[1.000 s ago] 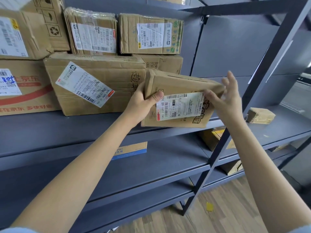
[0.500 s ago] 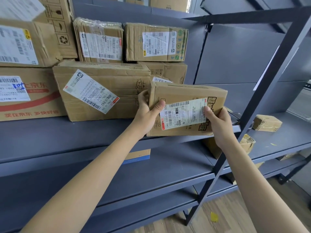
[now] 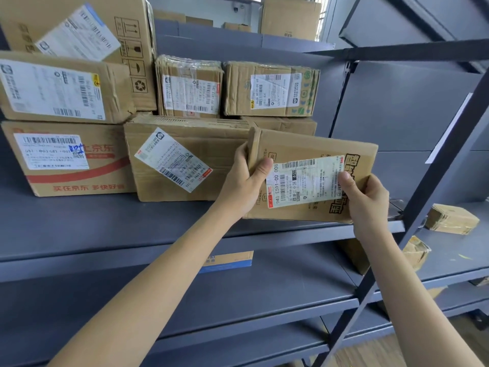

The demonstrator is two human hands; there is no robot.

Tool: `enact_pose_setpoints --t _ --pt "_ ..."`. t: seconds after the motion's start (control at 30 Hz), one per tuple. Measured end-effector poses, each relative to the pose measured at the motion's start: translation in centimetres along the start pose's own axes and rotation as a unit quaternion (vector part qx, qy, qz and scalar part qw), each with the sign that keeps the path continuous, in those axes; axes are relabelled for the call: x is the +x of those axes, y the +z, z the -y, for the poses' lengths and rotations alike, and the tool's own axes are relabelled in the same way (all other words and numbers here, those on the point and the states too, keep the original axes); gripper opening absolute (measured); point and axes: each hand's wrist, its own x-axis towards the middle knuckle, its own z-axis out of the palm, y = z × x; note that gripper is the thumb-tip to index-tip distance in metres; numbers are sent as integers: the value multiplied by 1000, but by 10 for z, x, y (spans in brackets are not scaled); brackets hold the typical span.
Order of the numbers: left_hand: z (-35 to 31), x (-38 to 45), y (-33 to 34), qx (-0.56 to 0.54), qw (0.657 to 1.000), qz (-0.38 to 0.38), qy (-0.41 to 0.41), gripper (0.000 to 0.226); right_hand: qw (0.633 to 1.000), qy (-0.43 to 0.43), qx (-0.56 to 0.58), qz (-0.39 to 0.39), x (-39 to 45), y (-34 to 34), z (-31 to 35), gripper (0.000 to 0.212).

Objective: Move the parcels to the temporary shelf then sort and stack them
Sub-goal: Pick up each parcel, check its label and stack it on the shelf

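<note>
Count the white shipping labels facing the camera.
7: tall top-left box, box below, red-printed box, long box, two upper small boxes, held parcel. Others may be hidden.

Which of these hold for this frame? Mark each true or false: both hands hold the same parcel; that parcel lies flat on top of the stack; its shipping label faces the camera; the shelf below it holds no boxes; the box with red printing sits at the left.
1. Both the left hand and the right hand hold the labelled parcel. True.
2. It lies flat on top of the stack. False: it stands on edge at the grey shelf front.
3. Its shipping label faces the camera. True.
4. The shelf below holds no boxes. False: a blue-striped box sits there.
5. The red-printed box sits at the left. True.
</note>
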Motion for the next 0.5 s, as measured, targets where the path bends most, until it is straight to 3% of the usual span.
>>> enact_pose_setpoints --t 0.13,0.27,0.5 --pt "10 0 6 94 995 21 -13 48 999 -11 -33 -26 -1 -2 -16 42" --pt "10 -5 16 171 980 84 -57 53 996 -10 -71 -52 3 -10 -29 39" --pt "9 -6 29 266 960 46 -67 32 994 -20 -82 -66 12 -13 -38 30"
